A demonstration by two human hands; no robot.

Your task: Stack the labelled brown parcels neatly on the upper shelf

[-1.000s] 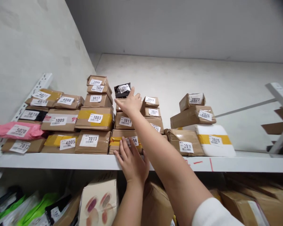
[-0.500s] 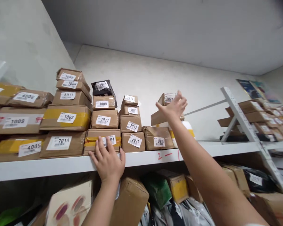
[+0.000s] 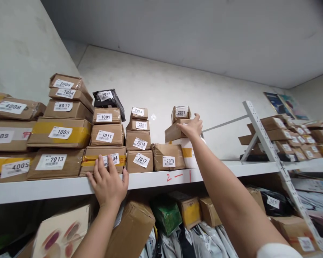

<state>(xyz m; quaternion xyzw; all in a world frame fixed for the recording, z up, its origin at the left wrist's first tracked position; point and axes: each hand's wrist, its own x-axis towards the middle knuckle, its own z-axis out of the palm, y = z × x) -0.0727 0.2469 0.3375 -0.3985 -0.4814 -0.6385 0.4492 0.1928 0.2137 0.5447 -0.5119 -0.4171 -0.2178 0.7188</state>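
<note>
My left hand (image 3: 109, 184) lies flat with its fingers spread on the front of a taped cardboard box (image 3: 88, 165), partly covering its label, at the shelf edge. My right hand (image 3: 192, 126) is raised, thumb and fingers apart, at the right end of a flat cardboard box (image 3: 173, 132). The thumb overlaps that box's front; whether it presses on it I cannot tell. On top of the flat box sits a small box labelled 2027 (image 3: 181, 113). Below are a white package with yellow tape (image 3: 188, 153) and a box labelled 2019 (image 3: 161, 152).
Stacked labelled boxes (image 3: 57, 132) line the white shelf (image 3: 150, 180) to the left. A slanted metal upright (image 3: 261, 132) stands to the right, with more boxes (image 3: 274, 136) beyond. The lower level holds a green package (image 3: 167, 215), cartons and grey bags (image 3: 204, 236).
My right hand has moved down from beside the 2027 box to the flat box under it. The whole view has shifted, so the shelf appears further left. My left hand stays on its box.
</note>
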